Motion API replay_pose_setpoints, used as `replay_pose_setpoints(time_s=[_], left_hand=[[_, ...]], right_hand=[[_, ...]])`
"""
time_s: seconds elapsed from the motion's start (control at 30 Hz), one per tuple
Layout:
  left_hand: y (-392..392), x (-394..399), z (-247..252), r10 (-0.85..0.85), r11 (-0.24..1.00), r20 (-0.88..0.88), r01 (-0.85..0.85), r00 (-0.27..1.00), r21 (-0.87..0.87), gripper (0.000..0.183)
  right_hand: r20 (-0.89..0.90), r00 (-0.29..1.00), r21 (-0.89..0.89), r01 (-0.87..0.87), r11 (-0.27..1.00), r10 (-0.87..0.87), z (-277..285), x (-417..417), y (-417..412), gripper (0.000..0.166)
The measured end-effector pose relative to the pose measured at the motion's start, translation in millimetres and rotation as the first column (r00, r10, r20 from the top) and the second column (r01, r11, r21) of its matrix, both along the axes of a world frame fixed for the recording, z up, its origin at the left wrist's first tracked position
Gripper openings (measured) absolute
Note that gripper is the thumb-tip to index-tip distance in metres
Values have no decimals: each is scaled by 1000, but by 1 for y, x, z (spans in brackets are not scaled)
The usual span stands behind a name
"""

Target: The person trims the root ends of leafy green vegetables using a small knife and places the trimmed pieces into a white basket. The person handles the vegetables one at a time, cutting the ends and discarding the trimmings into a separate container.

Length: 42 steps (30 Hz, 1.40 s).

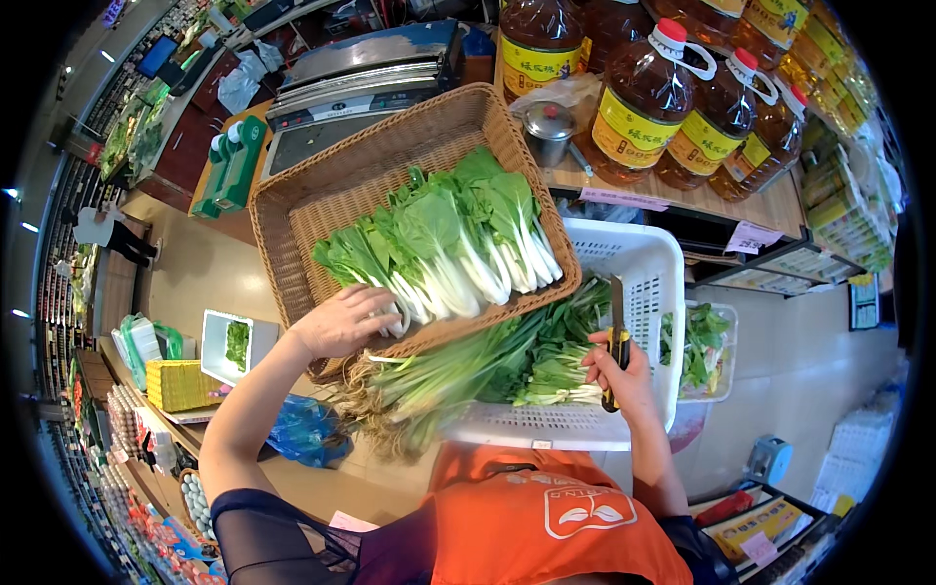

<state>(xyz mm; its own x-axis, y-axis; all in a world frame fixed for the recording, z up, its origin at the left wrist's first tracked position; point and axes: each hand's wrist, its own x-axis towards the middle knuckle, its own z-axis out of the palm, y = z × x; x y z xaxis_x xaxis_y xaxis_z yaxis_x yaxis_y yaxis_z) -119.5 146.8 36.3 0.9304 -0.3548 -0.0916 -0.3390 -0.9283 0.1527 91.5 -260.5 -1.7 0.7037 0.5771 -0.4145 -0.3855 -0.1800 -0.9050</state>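
Observation:
My left hand (344,322) reaches over the near rim of a brown wicker basket (322,175). Its fingers lie across the white stems at the left end of a row of bok choy (446,241); whether they grip a stem is hidden. In my right hand (621,380) is a knife with a yellow-and-black handle (623,349), its dark blade (617,298) pointing away from me. Below the knife, a white perforated plastic crate (651,256) holds leafy greens (559,373). Long green stalks with stringy roots (431,373), partly blurred, hang over the crate's left side.
Behind the basket stands a cling-film wrapping machine (358,80). Large oil bottles (640,110) and a lidded metal pot (548,131) occupy the wooden shelf at right. A blue plastic bag (303,431) lies at left. Another crate of greens (706,351) sits beyond mine. A person (110,230) stands far left.

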Motion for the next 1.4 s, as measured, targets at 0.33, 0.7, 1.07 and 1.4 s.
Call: replay_pose_setpoints(time_s=[0.33, 0.7, 1.07, 1.4], left_hand=[[-161, 56, 45, 156, 909, 2, -143, 988, -390, 28], [-310, 130, -86, -222, 908, -470, 5, 855, -420, 34], [-108, 35, 23, 581, 795, -202, -603, 788, -64, 23], [-1, -4, -54, 301, 953, -35, -299, 953, 54, 57]], right_hand=[[31, 935, 15, 354, 935, -354, -9, 42, -80, 22], [35, 913, -97, 409, 907, -407, -28, 43, -163, 21], [168, 985, 26, -36, 999, 31, 30, 35, -2, 15], [732, -203, -669, -391, 632, 650, 56, 1, 386, 33]])
